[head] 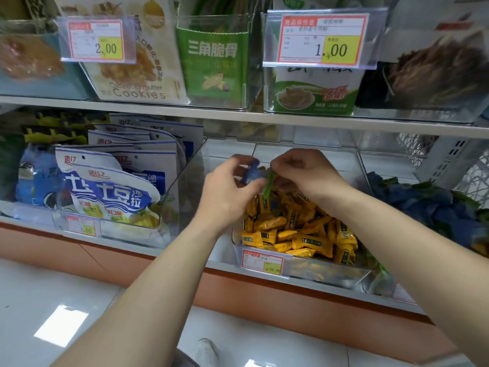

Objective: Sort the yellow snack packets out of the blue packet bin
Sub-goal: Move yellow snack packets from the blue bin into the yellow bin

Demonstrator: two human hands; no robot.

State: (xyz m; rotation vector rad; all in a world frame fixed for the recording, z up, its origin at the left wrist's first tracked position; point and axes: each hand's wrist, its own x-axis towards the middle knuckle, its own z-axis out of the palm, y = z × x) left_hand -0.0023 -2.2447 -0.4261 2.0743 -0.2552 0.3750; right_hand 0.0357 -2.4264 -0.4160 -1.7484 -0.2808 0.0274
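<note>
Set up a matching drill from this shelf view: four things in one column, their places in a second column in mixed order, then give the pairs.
Things
1. yellow packets
2. blue packet
3. cookies box
4. 1.00 price tag

Places
A. upper shelf, left of the green box
B. clipped on the upper right clear bin
C. piled in the clear bin under the hands
D. held by the left hand, next to the right hand

Pairs: 1-C, 2-D, 3-A, 4-B
</note>
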